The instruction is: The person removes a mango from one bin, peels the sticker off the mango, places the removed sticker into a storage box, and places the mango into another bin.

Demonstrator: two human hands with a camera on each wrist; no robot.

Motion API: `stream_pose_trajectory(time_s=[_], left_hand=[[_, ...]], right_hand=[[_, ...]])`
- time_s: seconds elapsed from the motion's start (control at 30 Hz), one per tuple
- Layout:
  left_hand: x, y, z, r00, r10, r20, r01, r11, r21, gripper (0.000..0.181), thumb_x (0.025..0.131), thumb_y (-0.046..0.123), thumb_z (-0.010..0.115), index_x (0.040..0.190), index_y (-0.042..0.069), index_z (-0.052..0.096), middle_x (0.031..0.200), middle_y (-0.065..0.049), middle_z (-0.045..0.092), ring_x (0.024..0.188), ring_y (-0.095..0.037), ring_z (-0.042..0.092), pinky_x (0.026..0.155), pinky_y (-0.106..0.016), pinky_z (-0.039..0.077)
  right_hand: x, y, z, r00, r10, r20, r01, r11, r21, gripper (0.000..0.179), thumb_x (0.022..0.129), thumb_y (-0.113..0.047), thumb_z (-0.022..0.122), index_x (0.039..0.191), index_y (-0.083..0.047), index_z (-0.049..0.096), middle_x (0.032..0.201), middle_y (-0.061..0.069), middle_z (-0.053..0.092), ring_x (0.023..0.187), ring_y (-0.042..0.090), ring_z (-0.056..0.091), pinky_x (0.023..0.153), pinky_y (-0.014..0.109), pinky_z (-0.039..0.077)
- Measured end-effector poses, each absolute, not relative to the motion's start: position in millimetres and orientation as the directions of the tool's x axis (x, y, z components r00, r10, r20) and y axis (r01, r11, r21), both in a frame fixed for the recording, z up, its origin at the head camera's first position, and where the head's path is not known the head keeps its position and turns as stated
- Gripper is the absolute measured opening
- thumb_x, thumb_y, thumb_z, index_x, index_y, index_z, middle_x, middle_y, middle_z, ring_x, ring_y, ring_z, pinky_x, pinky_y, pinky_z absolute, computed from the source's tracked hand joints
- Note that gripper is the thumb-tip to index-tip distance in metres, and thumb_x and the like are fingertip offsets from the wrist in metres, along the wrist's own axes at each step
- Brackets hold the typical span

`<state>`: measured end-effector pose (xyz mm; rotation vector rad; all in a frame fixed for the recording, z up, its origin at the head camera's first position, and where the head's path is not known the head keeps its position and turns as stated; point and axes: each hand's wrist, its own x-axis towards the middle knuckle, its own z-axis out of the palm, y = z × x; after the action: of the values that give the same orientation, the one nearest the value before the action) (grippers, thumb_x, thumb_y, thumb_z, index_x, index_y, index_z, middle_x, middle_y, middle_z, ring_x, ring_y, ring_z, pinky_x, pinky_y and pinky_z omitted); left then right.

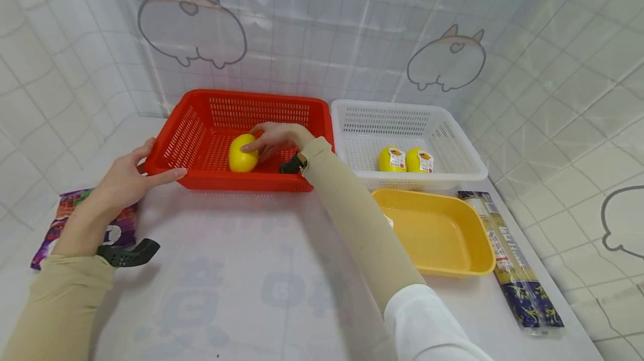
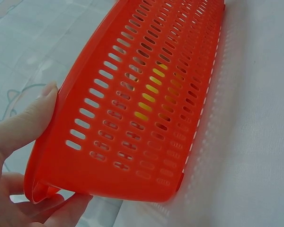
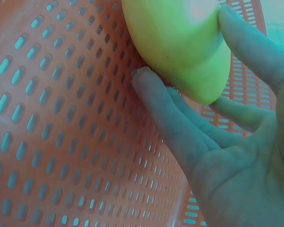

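A smooth yellow mango-like fruit is inside the red slotted plastic basket, near its front wall. My right hand reaches into the basket and holds the fruit between thumb and fingers; the right wrist view shows the fingers under the fruit and the thumb on its side. At the basket's left front corner, my left hand grips the rim. In the left wrist view its thumb lies on the rim of the basket, the other fingers curl round the corner, and yellow shows through the slots.
A white basket stands right of the red one, with two stickered yellow fruits in it. In front is a yellow tub, partly behind my right arm. Long packets lie far right. A purple snack bag lies under my left arm.
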<state>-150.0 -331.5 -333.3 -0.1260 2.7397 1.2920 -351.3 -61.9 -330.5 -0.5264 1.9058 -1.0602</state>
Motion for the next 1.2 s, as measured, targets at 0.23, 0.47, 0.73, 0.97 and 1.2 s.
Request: stream_pose_trajectory(time_s=[0.23, 0.47, 0.73, 0.97, 1.2], left_hand=[[-151, -331, -332, -0.991, -0.032, -0.134, -0.123, 0.633, 0.764, 0.111, 0.09, 0.056, 0.066, 0.158, 0.015, -0.012, 0.166, -0.005, -0.014, 0.152, -0.045, -0.006, 0.111, -0.076, 0.013], [-151, -331, -331, -0.989, -0.039, -0.144, -0.136, 0.632, 0.763, 0.11, 0.091, 0.057, 0.065, 0.158, 0.017, -0.013, 0.167, -0.006, -0.014, 0.151, -0.046, -0.001, 0.109, -0.077, 0.018], [-153, -331, -332, -0.989, -0.039, -0.142, -0.135, 0.629, 0.766, 0.11, 0.09, 0.057, 0.065, 0.158, 0.016, -0.012, 0.167, -0.005, -0.013, 0.151, -0.046, -0.002, 0.11, -0.077, 0.017], [-154, -333, -333, -0.989, -0.034, -0.144, -0.133, 0.635, 0.761, 0.11, 0.091, 0.056, 0.065, 0.157, 0.018, -0.014, 0.167, -0.008, -0.013, 0.151, -0.048, -0.001, 0.108, -0.078, 0.017], [-155, -333, -334, -0.987, -0.044, -0.155, -0.146, 0.642, 0.752, 0.111, 0.091, 0.058, 0.064, 0.157, 0.018, -0.015, 0.166, -0.01, -0.014, 0.15, -0.05, -0.001, 0.106, -0.079, 0.019]], right_hand=[[-349, -60, -323, -0.557, -0.659, -0.505, 0.024, 0.595, -0.803, 0.083, 0.088, -0.03, 0.077, 0.155, -0.014, 0.031, 0.137, 0.006, 0.05, 0.113, 0.024, 0.066, 0.101, 0.037, 0.053], [-348, -59, -310, -0.572, -0.643, -0.51, -0.004, 0.624, -0.781, 0.09, 0.09, -0.031, 0.075, 0.159, -0.012, 0.02, 0.152, 0.01, 0.039, 0.121, 0.028, 0.063, 0.102, 0.038, 0.053], [-349, -55, -302, -0.579, -0.637, -0.508, -0.057, 0.654, -0.755, 0.085, 0.09, -0.035, 0.074, 0.156, -0.01, 0.027, 0.142, 0.009, 0.048, 0.124, 0.03, 0.061, 0.103, 0.038, 0.052], [-344, -46, -298, -0.625, -0.593, -0.507, -0.132, 0.721, -0.68, 0.077, 0.089, -0.044, 0.073, 0.151, -0.014, 0.038, 0.142, 0.002, 0.045, 0.127, 0.028, 0.057, 0.105, 0.036, 0.05], [-340, -35, -293, -0.637, -0.58, -0.508, -0.154, 0.741, -0.653, 0.072, 0.089, -0.047, 0.072, 0.147, -0.016, 0.042, 0.144, -0.001, 0.041, 0.129, 0.027, 0.055, 0.108, 0.035, 0.048]])
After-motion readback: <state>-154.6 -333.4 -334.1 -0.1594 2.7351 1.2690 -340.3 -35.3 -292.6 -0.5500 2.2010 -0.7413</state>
